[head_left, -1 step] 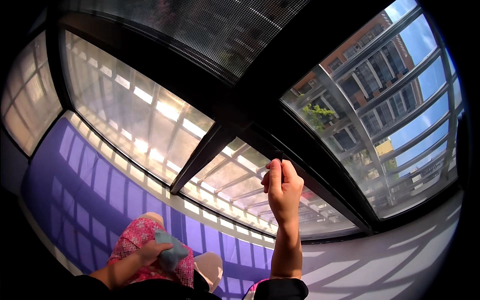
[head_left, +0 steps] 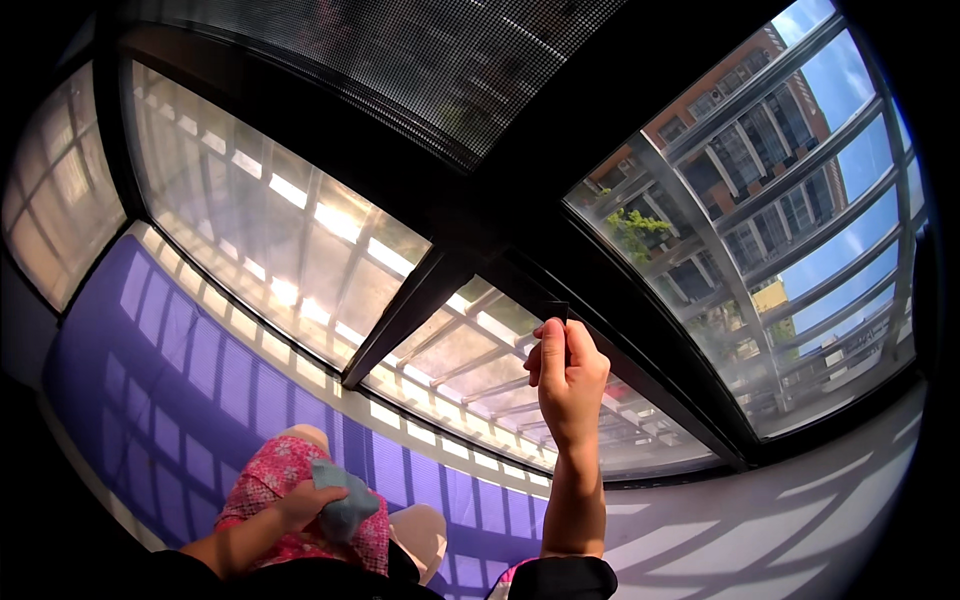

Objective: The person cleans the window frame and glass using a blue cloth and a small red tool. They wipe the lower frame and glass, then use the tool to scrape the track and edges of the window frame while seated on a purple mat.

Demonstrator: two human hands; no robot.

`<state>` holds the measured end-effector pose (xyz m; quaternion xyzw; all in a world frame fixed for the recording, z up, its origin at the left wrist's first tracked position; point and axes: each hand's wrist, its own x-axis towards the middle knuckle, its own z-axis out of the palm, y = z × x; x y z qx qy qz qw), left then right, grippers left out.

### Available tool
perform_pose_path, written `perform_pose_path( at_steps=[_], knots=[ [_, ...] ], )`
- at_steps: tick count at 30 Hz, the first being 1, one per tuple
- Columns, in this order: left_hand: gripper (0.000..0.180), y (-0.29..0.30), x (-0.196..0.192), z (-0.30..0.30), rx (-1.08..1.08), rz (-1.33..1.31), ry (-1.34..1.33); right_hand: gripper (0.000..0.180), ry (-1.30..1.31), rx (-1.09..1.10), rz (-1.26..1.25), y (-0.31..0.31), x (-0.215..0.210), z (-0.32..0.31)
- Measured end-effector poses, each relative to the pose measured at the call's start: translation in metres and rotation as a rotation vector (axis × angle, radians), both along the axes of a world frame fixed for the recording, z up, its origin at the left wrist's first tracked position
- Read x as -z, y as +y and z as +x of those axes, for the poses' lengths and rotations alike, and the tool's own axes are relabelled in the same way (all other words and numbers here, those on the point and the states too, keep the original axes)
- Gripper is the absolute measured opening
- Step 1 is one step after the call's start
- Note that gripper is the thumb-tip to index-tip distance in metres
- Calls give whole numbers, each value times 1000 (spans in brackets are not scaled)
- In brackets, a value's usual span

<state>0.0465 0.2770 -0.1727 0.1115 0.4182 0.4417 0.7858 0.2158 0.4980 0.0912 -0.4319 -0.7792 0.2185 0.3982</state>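
Note:
My right hand [head_left: 570, 375] is raised in front of the black window frame. Its thumb and fingers pinch a small black tab [head_left: 558, 310] that sticks up beyond the fingertips. Against the dark frame I cannot tell whether this tab is fixed to the window or loose. Low on the left, my left hand [head_left: 300, 503] rests over my lap, closed on a folded grey-blue cloth [head_left: 345, 507]. Beneath the cloth lies my pink flower-patterned clothing [head_left: 262, 475].
Window panes [head_left: 250, 215] in black frames surround me, with a mesh screen [head_left: 400, 70] above and metal bars [head_left: 705, 215] outside. A purple mat [head_left: 170, 350] covers the ledge below. A pale sunlit surface [head_left: 740, 520] lies at right.

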Motion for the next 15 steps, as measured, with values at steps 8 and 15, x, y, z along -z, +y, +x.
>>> perform_pose_path(
  at_steps=[8,15],
  knots=[
    [31,8,-17,-3,55,73,57,22,44,-39,-61,3,0,-3],
    [37,19,-34,4,55,-23,-293,29,509,11,-262,-9,26,78]
  ],
)
